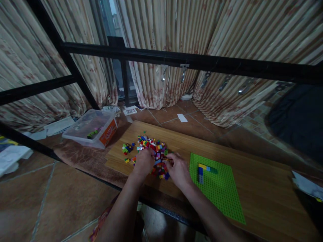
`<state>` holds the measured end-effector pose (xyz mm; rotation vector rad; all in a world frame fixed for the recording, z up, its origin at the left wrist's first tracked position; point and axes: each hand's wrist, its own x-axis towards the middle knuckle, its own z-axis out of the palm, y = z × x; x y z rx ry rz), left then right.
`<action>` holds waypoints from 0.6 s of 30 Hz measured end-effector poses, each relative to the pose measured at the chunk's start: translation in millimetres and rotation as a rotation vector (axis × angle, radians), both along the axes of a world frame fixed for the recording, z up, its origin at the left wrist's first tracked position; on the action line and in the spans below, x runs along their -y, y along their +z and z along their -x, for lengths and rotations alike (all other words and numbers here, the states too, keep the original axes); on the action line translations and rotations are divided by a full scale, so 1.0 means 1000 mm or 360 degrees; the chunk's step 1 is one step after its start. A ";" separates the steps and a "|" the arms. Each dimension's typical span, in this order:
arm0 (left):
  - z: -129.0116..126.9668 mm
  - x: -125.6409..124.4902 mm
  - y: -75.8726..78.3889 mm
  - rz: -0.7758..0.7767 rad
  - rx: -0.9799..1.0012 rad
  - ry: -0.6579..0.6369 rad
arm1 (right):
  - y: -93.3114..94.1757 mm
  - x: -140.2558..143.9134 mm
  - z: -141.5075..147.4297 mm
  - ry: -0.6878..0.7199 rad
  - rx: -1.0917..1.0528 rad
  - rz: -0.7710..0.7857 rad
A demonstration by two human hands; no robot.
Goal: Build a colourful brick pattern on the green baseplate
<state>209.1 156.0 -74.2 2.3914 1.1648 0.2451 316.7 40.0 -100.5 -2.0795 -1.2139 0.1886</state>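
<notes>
head cam | looks forward-down | board (252, 188) near | far edges perhaps distorted

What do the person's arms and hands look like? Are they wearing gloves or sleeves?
No gloves and no sleeves show. The left hand and the right hand are both bare, and both forearms are bare right down to the bottom edge of the picture. No watch, ring or bracelet can be made out, though the picture is dim and a little blurry.

I sit in a home room, shown by striped curtains (176, 50) over a window (111, 20), a terracotta tiled floor (37, 198) and my low wooden board (264, 188).
</notes>
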 end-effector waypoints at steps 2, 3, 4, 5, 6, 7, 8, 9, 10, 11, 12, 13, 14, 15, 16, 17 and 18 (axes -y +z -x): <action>0.000 0.001 0.001 -0.0017 0.0004 -0.0001 | 0.003 -0.004 -0.006 -0.0020 0.0065 0.0017; 0.000 0.002 0.002 -0.0021 -0.0001 -0.0001 | 0.004 -0.007 -0.008 0.0004 0.0095 0.0041; 0.000 0.003 0.003 -0.0024 -0.0005 -0.0002 | 0.005 -0.010 -0.011 0.0045 0.0116 0.0069; 0.000 0.004 0.005 -0.0026 -0.0003 -0.0005 | 0.005 -0.013 -0.014 0.0095 0.0119 0.0090; -0.001 0.005 0.006 -0.0019 0.0007 -0.0009 | 0.006 -0.016 -0.016 0.0137 0.0105 0.0094; -0.001 0.005 0.008 -0.0005 0.0031 -0.0010 | 0.007 -0.018 -0.018 0.0161 0.0070 0.0077; -0.002 0.006 0.009 0.0012 0.0073 -0.0005 | 0.007 -0.019 -0.020 0.0161 0.0003 0.0037; -0.003 0.006 0.010 0.0034 0.0135 0.0010 | 0.009 -0.020 -0.021 0.0136 -0.0110 -0.0030; -0.004 0.006 0.011 0.0068 0.0221 0.0027 | 0.010 -0.020 -0.022 0.0084 -0.0281 -0.0121; -0.005 0.007 0.011 0.0117 0.0333 0.0033 | 0.013 -0.019 -0.023 0.0021 -0.0510 -0.0222; -0.006 0.008 0.012 0.0183 0.0467 0.0022 | 0.016 -0.017 -0.022 -0.0036 -0.0779 -0.0323; -0.007 0.009 0.012 0.0270 0.0616 -0.0015 | 0.019 -0.015 -0.021 -0.0073 -0.1055 -0.0412; -0.009 0.011 0.012 0.0370 0.0764 -0.0066 | 0.023 -0.013 -0.019 -0.0088 -0.1298 -0.0487; -0.011 0.013 0.011 0.0467 0.0895 -0.0123 | 0.026 -0.010 -0.016 -0.0085 -0.1481 -0.0544; -0.012 0.016 0.011 0.0543 0.0994 -0.0171 | 0.029 -0.007 -0.014 -0.0074 -0.1594 -0.0580; -0.014 0.019 0.011 0.0587 0.1062 -0.0199 | 0.032 -0.005 -0.011 -0.0063 -0.1638 -0.0603; -0.016 0.023 0.010 0.0606 0.1104 -0.0209 | 0.033 -0.003 -0.009 -0.0057 -0.1631 -0.0621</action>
